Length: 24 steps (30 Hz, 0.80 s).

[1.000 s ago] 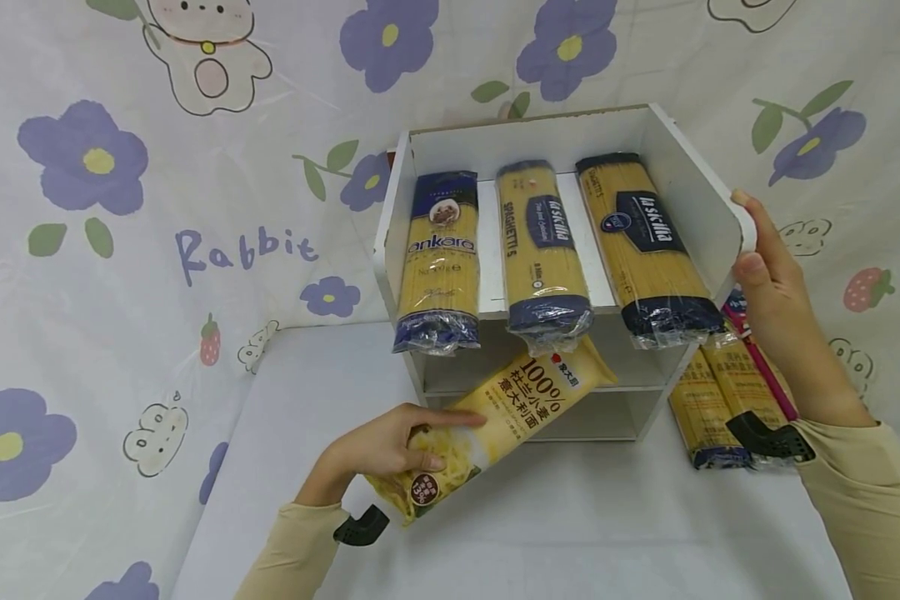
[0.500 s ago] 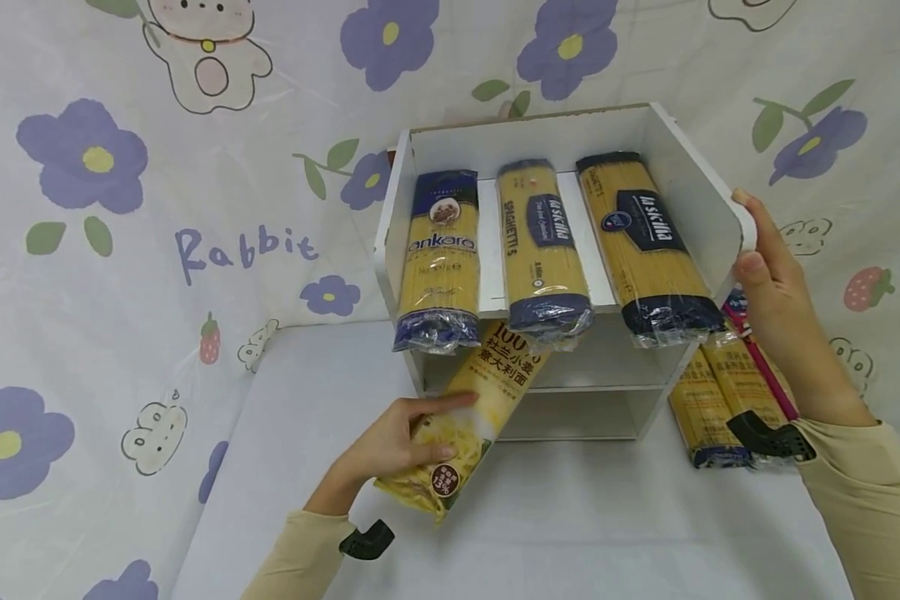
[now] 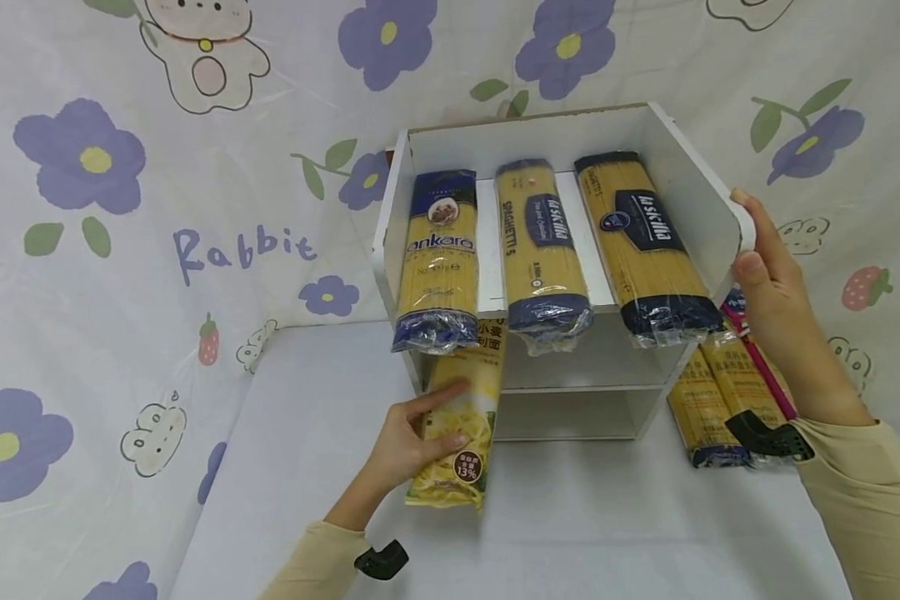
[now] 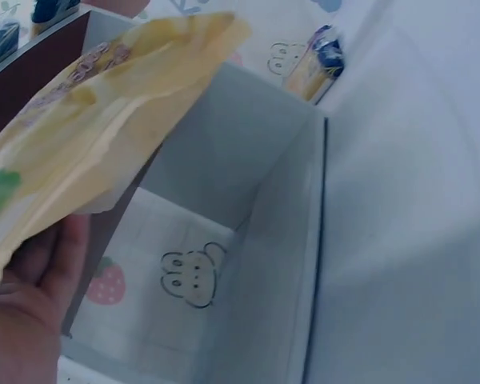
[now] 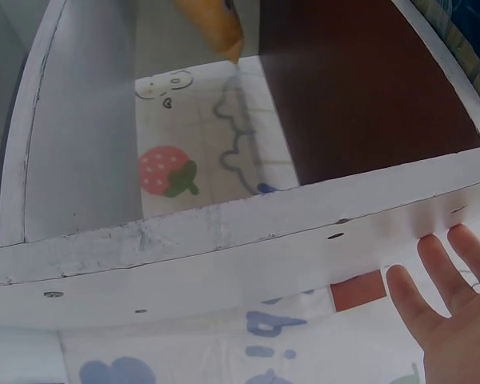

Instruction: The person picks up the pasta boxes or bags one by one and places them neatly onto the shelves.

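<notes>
A yellow packet of pasta (image 3: 461, 417) is held in my left hand (image 3: 405, 446), thumb on its front near the lower end. Its upper end goes into the middle tier of a white shelf (image 3: 648, 408), behind the overhanging bags of the top tier. In the left wrist view the packet (image 4: 104, 112) slants across the compartment opening. The packet's tip (image 5: 216, 28) shows inside the shelf in the right wrist view. My right hand (image 3: 780, 308) grips the shelf's right side panel at the upper front corner, its fingers (image 5: 444, 280) lying along the outer face.
On the top tier lie an Ankara spaghetti bag (image 3: 438, 258), a La Sicilia bag (image 3: 543, 246) and another La Sicilia bag (image 3: 645, 242), ends overhanging the front. More pasta packets (image 3: 708, 408) lie right of the shelf on the white table (image 3: 570, 525). A patterned cloth (image 3: 232, 167) hangs behind.
My left hand has moved right and swung the packet from a slant to nearly straight, its upper end passing into the middle tier. The right hand stays on the shelf.
</notes>
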Each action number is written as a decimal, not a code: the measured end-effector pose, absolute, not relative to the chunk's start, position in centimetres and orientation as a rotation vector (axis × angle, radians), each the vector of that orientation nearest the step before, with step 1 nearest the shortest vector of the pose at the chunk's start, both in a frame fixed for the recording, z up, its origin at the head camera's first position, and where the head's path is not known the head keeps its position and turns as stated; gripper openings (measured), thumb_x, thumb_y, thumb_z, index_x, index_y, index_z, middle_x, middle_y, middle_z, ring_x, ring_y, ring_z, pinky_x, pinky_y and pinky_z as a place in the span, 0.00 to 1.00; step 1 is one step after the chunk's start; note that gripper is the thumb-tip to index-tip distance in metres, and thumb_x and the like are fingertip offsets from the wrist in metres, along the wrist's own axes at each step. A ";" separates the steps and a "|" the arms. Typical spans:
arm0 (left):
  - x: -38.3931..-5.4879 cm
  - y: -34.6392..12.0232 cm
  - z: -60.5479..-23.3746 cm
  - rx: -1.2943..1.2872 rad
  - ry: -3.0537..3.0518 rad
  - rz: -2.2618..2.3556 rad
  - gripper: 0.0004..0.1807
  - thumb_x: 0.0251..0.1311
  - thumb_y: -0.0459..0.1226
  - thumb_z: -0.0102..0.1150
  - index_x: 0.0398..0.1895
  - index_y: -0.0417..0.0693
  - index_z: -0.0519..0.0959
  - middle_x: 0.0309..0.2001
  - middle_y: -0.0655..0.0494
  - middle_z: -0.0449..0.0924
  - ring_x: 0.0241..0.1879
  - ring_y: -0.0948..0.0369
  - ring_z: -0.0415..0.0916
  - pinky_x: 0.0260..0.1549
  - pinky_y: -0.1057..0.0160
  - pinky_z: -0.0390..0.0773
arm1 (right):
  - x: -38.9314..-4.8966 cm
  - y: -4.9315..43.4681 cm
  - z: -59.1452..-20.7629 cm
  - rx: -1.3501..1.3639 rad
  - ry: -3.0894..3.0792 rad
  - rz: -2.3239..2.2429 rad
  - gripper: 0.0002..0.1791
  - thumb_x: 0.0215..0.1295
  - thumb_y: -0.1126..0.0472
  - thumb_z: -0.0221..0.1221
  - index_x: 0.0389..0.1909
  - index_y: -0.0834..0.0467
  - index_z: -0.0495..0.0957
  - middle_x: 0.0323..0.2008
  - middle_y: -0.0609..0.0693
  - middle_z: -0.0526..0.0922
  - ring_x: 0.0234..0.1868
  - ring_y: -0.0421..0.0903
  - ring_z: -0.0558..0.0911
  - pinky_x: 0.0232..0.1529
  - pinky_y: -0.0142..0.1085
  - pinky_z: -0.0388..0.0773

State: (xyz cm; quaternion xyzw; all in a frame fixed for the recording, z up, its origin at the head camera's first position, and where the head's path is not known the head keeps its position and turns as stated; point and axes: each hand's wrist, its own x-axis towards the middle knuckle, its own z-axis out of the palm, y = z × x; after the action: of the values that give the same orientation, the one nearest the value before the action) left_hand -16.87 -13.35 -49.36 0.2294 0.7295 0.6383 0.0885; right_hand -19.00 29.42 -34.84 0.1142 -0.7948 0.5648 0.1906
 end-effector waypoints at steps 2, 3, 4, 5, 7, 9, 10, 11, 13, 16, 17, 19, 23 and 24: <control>-16.6 -13.1 -49.6 0.670 2.193 1.941 0.33 0.54 0.32 0.71 0.66 0.54 0.75 0.69 0.53 0.72 0.54 0.68 0.78 0.47 0.70 0.82 | -19.1 29.4 -34.9 0.323 -2.232 1.589 0.31 0.75 0.44 0.48 0.77 0.35 0.53 0.70 0.44 0.65 0.63 0.40 0.70 0.57 0.24 0.76; -16.5 -13.0 -49.7 0.669 2.210 1.959 0.33 0.54 0.32 0.71 0.66 0.53 0.75 0.70 0.52 0.71 0.57 0.68 0.77 0.48 0.70 0.82 | -19.1 29.5 -34.9 0.325 -2.232 1.588 0.31 0.76 0.44 0.48 0.77 0.35 0.53 0.70 0.44 0.65 0.63 0.40 0.70 0.57 0.24 0.76; -16.4 -12.9 -49.8 0.666 2.221 1.978 0.33 0.54 0.32 0.71 0.66 0.53 0.75 0.70 0.52 0.71 0.58 0.69 0.76 0.48 0.70 0.82 | -19.1 29.5 -34.9 0.330 -2.230 1.589 0.31 0.76 0.45 0.48 0.77 0.35 0.53 0.70 0.45 0.65 0.63 0.40 0.70 0.57 0.24 0.76; -16.2 -12.8 -49.8 0.663 2.227 1.999 0.32 0.54 0.32 0.71 0.66 0.53 0.75 0.70 0.52 0.71 0.58 0.68 0.77 0.48 0.70 0.82 | -19.1 29.5 -34.9 0.329 -2.232 1.586 0.31 0.76 0.45 0.47 0.77 0.35 0.53 0.70 0.44 0.65 0.63 0.40 0.70 0.57 0.24 0.76; -16.0 -12.6 -49.9 0.660 2.225 2.046 0.32 0.55 0.31 0.70 0.66 0.51 0.75 0.70 0.51 0.71 0.54 0.67 0.79 0.46 0.69 0.83 | -19.0 29.5 -34.9 0.333 -2.229 1.587 0.31 0.76 0.45 0.47 0.77 0.36 0.53 0.70 0.45 0.65 0.63 0.40 0.70 0.56 0.22 0.76; -15.9 -12.5 -50.0 0.650 2.208 2.094 0.32 0.55 0.30 0.69 0.66 0.49 0.75 0.70 0.49 0.70 0.51 0.67 0.81 0.44 0.68 0.84 | -19.0 29.5 -34.9 0.336 -2.227 1.585 0.31 0.76 0.45 0.47 0.77 0.36 0.53 0.70 0.45 0.65 0.63 0.40 0.70 0.55 0.22 0.76; -15.8 -12.4 -50.1 0.644 2.197 2.113 0.32 0.55 0.30 0.69 0.66 0.48 0.75 0.70 0.49 0.70 0.48 0.67 0.82 0.42 0.67 0.85 | -19.0 29.5 -34.8 0.337 -2.227 1.586 0.31 0.76 0.45 0.48 0.77 0.36 0.53 0.70 0.45 0.65 0.63 0.40 0.70 0.55 0.22 0.76; -15.7 -12.3 -50.1 0.640 2.187 2.130 0.32 0.55 0.29 0.69 0.66 0.47 0.75 0.70 0.49 0.70 0.47 0.66 0.83 0.42 0.67 0.85 | -19.0 29.5 -34.8 0.334 -2.229 1.584 0.31 0.76 0.45 0.48 0.77 0.36 0.53 0.70 0.44 0.65 0.63 0.40 0.70 0.55 0.22 0.76; -15.6 -12.2 -50.2 0.629 2.189 2.143 0.32 0.55 0.29 0.69 0.66 0.46 0.75 0.70 0.49 0.70 0.49 0.66 0.82 0.43 0.67 0.85 | -19.0 29.5 -34.8 0.336 -2.228 1.584 0.31 0.76 0.45 0.48 0.77 0.36 0.53 0.70 0.44 0.65 0.63 0.40 0.70 0.55 0.22 0.76; -15.4 -11.9 -50.3 0.609 2.195 2.153 0.32 0.54 0.29 0.70 0.65 0.47 0.75 0.70 0.50 0.71 0.52 0.67 0.81 0.44 0.68 0.84 | -19.0 29.5 -34.8 0.338 -2.227 1.584 0.31 0.76 0.45 0.48 0.77 0.36 0.53 0.70 0.45 0.65 0.63 0.40 0.70 0.55 0.22 0.76; -15.4 -11.9 -50.3 0.605 2.195 2.159 0.32 0.54 0.29 0.70 0.65 0.47 0.75 0.70 0.50 0.71 0.54 0.67 0.80 0.44 0.68 0.84 | -19.0 29.5 -34.8 0.341 -2.226 1.585 0.31 0.76 0.45 0.48 0.77 0.36 0.53 0.71 0.45 0.65 0.63 0.40 0.70 0.55 0.22 0.76; -15.3 -11.8 -50.3 0.600 2.190 2.173 0.32 0.54 0.28 0.70 0.65 0.47 0.75 0.70 0.50 0.71 0.56 0.67 0.79 0.44 0.68 0.84 | -19.0 29.5 -34.8 0.340 -2.228 1.581 0.31 0.76 0.45 0.48 0.77 0.36 0.53 0.71 0.45 0.65 0.63 0.40 0.70 0.55 0.21 0.76; -15.3 -11.5 -50.3 0.579 2.171 2.194 0.32 0.54 0.28 0.69 0.65 0.46 0.76 0.70 0.50 0.70 0.58 0.66 0.77 0.45 0.68 0.84 | -19.0 29.5 -34.8 0.322 -2.243 1.567 0.31 0.76 0.45 0.47 0.77 0.35 0.53 0.72 0.45 0.64 0.63 0.40 0.70 0.55 0.22 0.76; -15.3 -11.5 -50.4 0.577 2.171 2.194 0.32 0.54 0.28 0.69 0.65 0.46 0.76 0.70 0.50 0.70 0.58 0.66 0.77 0.45 0.68 0.84 | -19.0 29.5 -34.8 0.315 -2.248 1.563 0.31 0.76 0.45 0.47 0.77 0.35 0.53 0.72 0.45 0.64 0.64 0.40 0.70 0.55 0.23 0.76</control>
State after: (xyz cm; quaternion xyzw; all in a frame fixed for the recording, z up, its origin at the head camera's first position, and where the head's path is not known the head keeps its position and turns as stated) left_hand -15.29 -11.49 -50.36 0.1838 0.6914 0.6987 0.0006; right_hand -18.95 29.46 -34.85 0.1122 -0.8004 0.5568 0.1916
